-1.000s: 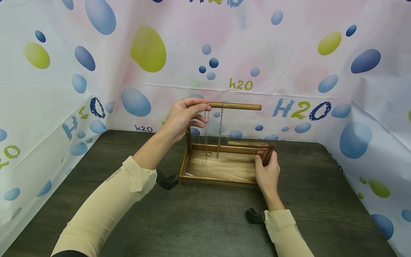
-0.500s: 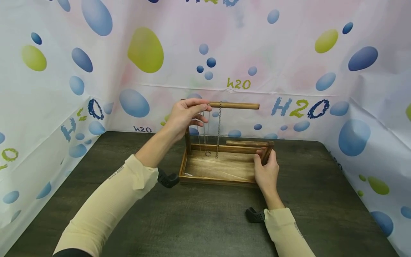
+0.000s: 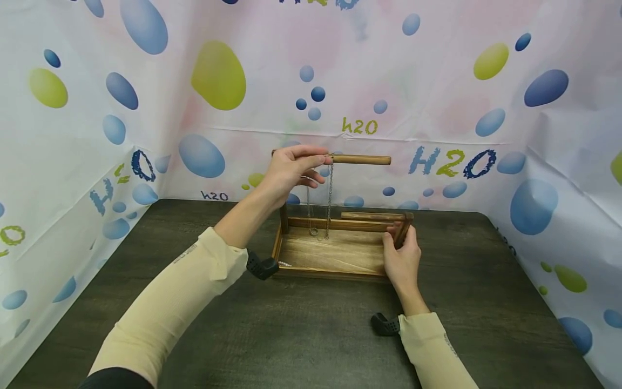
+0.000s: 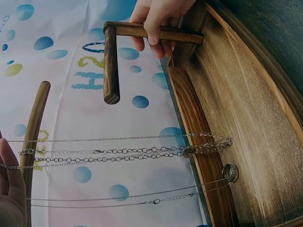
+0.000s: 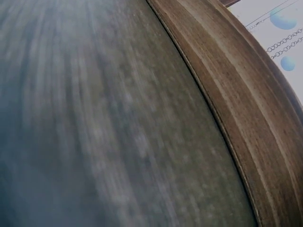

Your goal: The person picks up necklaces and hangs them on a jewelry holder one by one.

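Note:
A wooden jewelry stand (image 3: 350,251) has a shallow tray, a high bar (image 3: 364,160) and a lower bar (image 3: 371,216). Raised to the high bar, my left hand (image 3: 293,170) pinches a thin chain necklace (image 4: 71,140) between thumb and fingers. Beside it a thicker chain necklace (image 4: 125,150) hangs from the same bar. Another necklace carries a ring pendant (image 4: 230,173), dangling over the tray. My right hand (image 3: 404,259) grips the short post under the lower bar, thumb in front. The right wrist view holds only the tray's outer side (image 5: 246,94) and the tabletop.
Small white beads (image 3: 285,264) lie in the tray's front left corner. Around the stand spreads a dark wooden table (image 3: 311,335). A white curtain (image 3: 272,59) with blue and green spots hangs behind and along both sides.
My left hand has slid a little to the right along the high bar, up to the thicker chain. The right hand keeps its grip on the post.

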`<state>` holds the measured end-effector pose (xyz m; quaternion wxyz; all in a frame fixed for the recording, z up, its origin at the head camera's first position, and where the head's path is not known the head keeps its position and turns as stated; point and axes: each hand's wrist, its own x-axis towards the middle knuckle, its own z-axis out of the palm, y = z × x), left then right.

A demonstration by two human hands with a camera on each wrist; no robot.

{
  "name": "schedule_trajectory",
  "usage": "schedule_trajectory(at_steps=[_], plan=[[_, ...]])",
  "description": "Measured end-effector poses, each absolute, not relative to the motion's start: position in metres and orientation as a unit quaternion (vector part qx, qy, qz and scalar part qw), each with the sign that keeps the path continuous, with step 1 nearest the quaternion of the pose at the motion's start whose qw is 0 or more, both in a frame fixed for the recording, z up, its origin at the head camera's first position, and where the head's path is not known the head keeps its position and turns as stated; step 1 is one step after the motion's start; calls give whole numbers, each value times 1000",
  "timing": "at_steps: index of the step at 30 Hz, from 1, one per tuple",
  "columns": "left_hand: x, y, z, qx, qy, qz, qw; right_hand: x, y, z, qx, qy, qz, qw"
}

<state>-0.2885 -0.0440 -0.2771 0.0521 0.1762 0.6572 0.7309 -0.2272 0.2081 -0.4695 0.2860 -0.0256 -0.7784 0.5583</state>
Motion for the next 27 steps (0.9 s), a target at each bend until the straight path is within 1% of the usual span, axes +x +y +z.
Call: schedule_trajectory(at_steps=[9, 27], plan=[[-290, -30, -274, 193, 668, 716, 61, -227, 208, -468, -30, -778, 559, 284], [-296, -2, -273, 212, 692, 688, 55, -228, 208, -468, -33, -780, 557, 284]])
